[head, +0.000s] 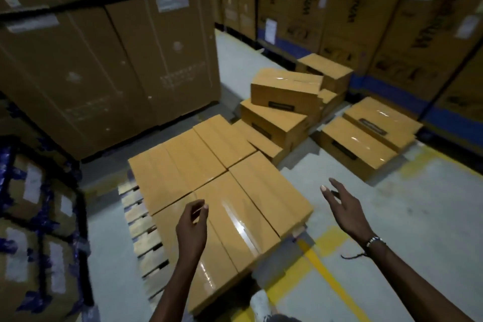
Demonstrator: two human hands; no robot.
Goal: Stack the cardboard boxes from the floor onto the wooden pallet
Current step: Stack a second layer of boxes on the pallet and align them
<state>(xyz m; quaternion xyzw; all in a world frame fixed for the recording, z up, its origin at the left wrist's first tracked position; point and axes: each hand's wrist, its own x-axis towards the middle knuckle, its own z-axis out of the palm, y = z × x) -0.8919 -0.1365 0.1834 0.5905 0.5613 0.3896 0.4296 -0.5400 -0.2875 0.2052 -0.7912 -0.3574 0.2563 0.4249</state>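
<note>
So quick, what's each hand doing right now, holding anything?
Left hand: empty, fingers loosely curled, above the tan cardboard boxes on the wooden pallet.
Right hand: open, fingers spread, holding nothing.

Tan cardboard boxes (224, 191) with matt faces and glossy clear tape strips; pale slatted wooden pallet (138, 219), rough-grained; grey concrete floor (392, 217), dull, with worn yellow painted lines (337, 287).

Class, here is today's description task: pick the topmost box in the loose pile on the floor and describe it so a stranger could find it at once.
Start at the wooden pallet with its flat layer of tan boxes, then look past its far right corner to the loose pile on the floor. The box you want lies highest there, resting on another box. Unlike its neighbours, nothing lies on it, and a dark label shows on its near side.
</note>
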